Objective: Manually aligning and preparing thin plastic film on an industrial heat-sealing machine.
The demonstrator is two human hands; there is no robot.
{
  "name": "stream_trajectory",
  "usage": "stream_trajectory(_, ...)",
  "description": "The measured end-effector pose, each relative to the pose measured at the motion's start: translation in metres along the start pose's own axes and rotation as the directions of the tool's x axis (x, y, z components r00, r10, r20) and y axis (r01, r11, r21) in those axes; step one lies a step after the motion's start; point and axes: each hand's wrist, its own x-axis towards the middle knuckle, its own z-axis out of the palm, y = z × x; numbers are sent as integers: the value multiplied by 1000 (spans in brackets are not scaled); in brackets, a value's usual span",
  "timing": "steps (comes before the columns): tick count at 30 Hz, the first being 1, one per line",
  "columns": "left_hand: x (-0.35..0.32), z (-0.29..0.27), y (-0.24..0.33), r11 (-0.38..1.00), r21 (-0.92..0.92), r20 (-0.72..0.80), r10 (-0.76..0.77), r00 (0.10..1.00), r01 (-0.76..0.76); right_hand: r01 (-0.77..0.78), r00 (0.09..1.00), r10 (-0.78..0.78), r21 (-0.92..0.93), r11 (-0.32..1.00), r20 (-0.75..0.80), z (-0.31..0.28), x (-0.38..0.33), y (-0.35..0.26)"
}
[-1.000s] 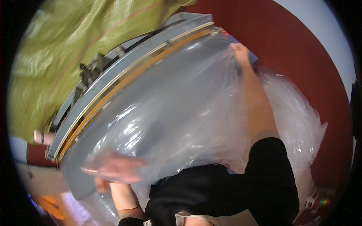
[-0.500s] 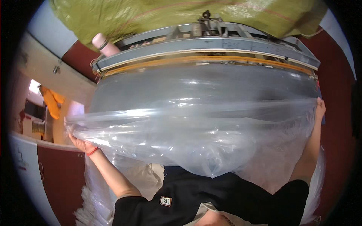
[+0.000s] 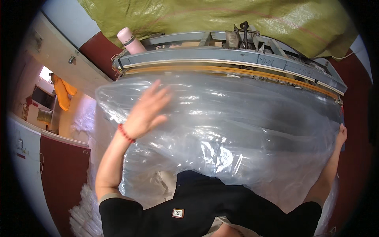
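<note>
A wide sheet of clear plastic film (image 3: 221, 118) lies across the dark work surface and drapes toward my body, with shiny wrinkles all over. Over its left part is my left hand (image 3: 147, 108), fingers spread and slightly blurred, a red beaded bracelet on the wrist. Whether the palm touches the film I cannot tell. At the far right, the film's edge is pinched in my right hand (image 3: 342, 134), its fingers closed. The film's left corner (image 3: 103, 94) rests loose near the end of the surface.
Behind the film runs a grey metal frame (image 3: 177, 55) with orange strips (image 3: 205, 69) and a dark metal clamp (image 3: 244, 35). A pink bottle (image 3: 131, 41) stands at its left end. Yellow-green woven sheeting (image 3: 221, 15) covers the back. More film is heaped (image 3: 85, 209) at lower left, near a doorway.
My left hand has let go of the film's left edge and moved right and up over the sheet. The film has dropped flatter. My right hand keeps its edge, slightly lower in view.
</note>
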Motion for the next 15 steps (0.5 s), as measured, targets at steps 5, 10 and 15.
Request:
stream_trajectory(5, -46, 102, -76, 945, -157, 44, -283, 958, 287, 8, 999, -9, 11, 1000, 47, 4, 1, -1)
stream_trajectory(10, -32, 103, -81, 902, -54, 56, -425, 903, 428, -48, 998, 47, 49, 998, 30, 0, -5, -11)
stream_trajectory(15, -14, 111, -90, 922, -45, -47, -387, 921, 385, -146, 988, 130, 229, 962, 85, -12, -9, -13)
